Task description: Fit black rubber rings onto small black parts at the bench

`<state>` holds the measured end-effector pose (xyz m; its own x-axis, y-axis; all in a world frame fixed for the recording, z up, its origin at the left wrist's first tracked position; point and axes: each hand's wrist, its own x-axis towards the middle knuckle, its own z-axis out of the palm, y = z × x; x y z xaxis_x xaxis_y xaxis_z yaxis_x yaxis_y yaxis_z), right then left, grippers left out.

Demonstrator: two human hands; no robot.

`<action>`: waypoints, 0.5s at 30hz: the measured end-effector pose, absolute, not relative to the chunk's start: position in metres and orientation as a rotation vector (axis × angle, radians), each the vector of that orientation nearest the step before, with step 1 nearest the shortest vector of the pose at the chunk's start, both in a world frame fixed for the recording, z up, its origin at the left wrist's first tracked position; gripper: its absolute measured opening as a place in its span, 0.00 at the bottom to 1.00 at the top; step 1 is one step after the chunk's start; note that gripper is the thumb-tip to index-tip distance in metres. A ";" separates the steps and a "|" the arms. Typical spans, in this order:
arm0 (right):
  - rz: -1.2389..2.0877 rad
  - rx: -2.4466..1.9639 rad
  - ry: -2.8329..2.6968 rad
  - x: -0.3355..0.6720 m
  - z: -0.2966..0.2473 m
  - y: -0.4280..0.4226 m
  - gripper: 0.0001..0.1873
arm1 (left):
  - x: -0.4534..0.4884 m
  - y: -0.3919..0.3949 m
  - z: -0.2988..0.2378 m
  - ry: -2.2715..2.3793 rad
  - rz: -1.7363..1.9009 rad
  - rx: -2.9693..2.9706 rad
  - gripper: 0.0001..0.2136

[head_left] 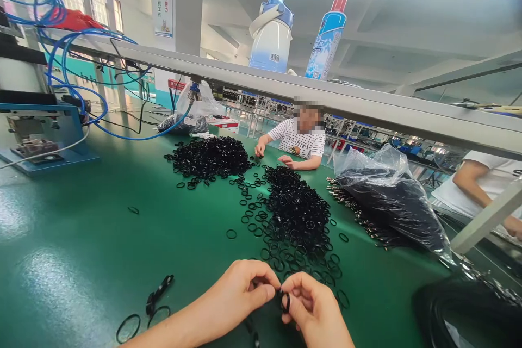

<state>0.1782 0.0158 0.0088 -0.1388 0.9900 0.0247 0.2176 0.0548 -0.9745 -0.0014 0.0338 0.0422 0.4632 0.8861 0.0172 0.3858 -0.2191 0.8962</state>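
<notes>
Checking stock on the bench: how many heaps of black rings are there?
2: far heap left of centre, near heap beyond the hands. Loose rings lie scattered; the clear bag may hide more.

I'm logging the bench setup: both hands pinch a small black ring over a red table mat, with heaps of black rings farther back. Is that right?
Not quite: the head view shows the table mat is green, not red. The rest holds: the left hand and right hand pinch a small black ring, with heaps of black rings beyond.

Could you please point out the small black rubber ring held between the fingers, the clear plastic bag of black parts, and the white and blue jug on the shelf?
small black rubber ring (286,301): head view, its visible edge.
clear plastic bag of black parts (391,201): head view, its side.
white and blue jug (271,38): head view, its body.
</notes>
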 end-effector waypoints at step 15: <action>1.075 -1.291 -1.228 0.169 0.007 0.019 0.16 | 0.001 0.027 0.052 1.071 0.781 1.745 0.08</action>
